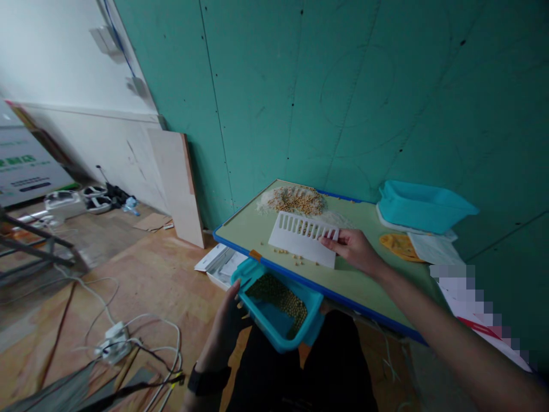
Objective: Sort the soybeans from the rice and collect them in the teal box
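My left hand is closed on the near side of a teal plastic tub, holding it just below the table's blue front edge. Tan beans lie in the tub. My right hand grips the right end of a white slotted scraper that lies on the green tabletop. Behind the scraper, against the wall, sits a heap of beans mixed with white grains. A few loose beans are scattered along the scraper's near edge.
A second teal tub stands at the table's back right over papers and a yellow disc. Open boxes lie on the wooden floor by the table. A power strip with cables is at lower left. A board leans on the wall.
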A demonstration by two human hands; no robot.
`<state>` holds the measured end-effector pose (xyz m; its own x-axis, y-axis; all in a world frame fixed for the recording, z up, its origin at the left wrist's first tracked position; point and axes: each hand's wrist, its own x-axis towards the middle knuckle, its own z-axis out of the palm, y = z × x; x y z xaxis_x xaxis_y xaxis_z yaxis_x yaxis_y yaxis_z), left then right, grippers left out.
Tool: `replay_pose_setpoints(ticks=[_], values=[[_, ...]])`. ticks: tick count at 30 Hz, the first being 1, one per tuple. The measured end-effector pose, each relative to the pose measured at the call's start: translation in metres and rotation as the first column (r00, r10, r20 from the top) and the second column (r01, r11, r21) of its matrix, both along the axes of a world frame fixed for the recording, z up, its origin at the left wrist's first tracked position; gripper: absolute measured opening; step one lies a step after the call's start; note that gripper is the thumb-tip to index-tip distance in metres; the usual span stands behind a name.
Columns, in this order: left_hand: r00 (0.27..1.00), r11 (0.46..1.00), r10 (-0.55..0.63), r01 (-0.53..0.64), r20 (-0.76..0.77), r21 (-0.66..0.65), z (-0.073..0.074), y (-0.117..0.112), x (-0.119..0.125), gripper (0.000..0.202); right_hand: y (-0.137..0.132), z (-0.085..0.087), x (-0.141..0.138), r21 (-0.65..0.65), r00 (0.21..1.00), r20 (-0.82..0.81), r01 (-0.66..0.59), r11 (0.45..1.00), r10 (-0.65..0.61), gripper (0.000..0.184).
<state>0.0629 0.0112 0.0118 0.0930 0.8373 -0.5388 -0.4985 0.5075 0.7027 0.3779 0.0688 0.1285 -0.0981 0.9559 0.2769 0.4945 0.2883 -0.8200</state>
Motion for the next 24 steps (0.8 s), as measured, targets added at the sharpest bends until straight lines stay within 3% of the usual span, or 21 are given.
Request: replay_pose_setpoints(ticks=[7, 13, 24], values=[[0.999, 0.998, -0.032, 0.032, 0.0, 0.045, -0.005, -0.004, 0.007, 0.056, -0.048, 0.004, 0.026, -0.005, 0.987, 0.113, 0.115, 0.993, -0.114, 0.044], [0.997, 0.998, -0.069, 0.069, 0.025, 0.004, -0.001, -0.007, 0.017, 0.052, -0.089, 0.003, 0.039, 0.085, 0.954, 0.224, 0.185, 0.979, -0.2, 0.032], [0.994, 0.996, -0.09, 0.09, 0.06, 0.002, 0.018, -0.013, 0.028, 0.056, -0.128, -0.002, 0.004, 0.253, 0.919, 0.363, 0.063, 0.965, -0.155, 0.024]])
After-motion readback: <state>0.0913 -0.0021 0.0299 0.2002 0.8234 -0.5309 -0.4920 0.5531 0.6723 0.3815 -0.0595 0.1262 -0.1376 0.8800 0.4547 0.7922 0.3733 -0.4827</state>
